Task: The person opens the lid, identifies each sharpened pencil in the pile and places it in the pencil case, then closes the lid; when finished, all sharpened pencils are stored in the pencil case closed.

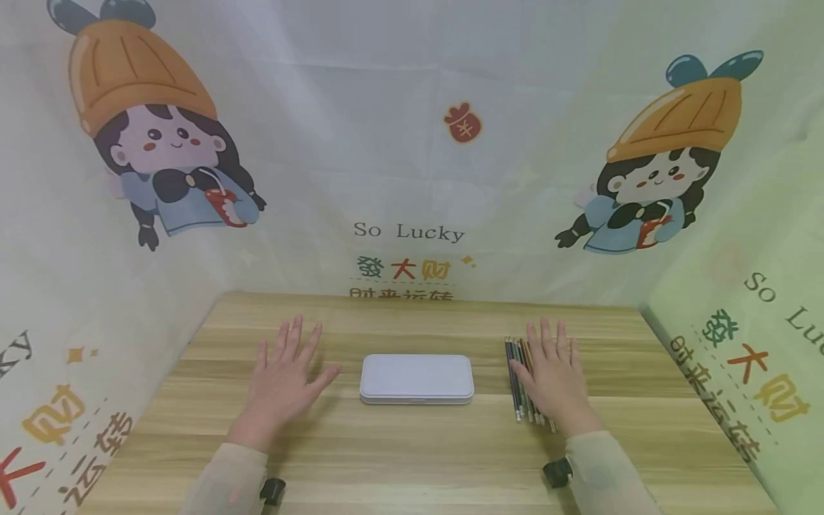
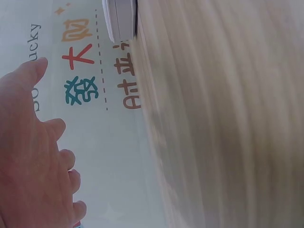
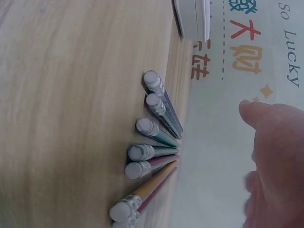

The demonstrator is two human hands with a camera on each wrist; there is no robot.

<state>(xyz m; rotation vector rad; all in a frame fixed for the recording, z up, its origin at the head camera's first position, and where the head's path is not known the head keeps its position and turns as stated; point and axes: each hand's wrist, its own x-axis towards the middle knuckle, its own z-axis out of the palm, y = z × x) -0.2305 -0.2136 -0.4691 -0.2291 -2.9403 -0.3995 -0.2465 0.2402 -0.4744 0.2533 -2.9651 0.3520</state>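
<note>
A white pencil case (image 1: 417, 376) with its lid closed lies at the middle of the table, between the two hands. To its left is my left hand (image 1: 286, 379), fingers spread and holding nothing. My right hand (image 1: 555, 375) hovers over several pencils (image 1: 517, 386), its fingers straight and apart. In the right wrist view the pencils (image 3: 153, 152) lie side by side with white eraser ends toward the camera, and a gap shows between them and the right hand (image 3: 275, 152). Part of the bundle is hidden under that hand in the head view.
The wood-grain table (image 1: 412, 458) is bounded at the back and sides by a printed cloth (image 1: 399, 157) with cartoon figures and lettering. A black strap device (image 1: 557, 472) sits at the right wrist and another black device (image 1: 273, 491) at the left.
</note>
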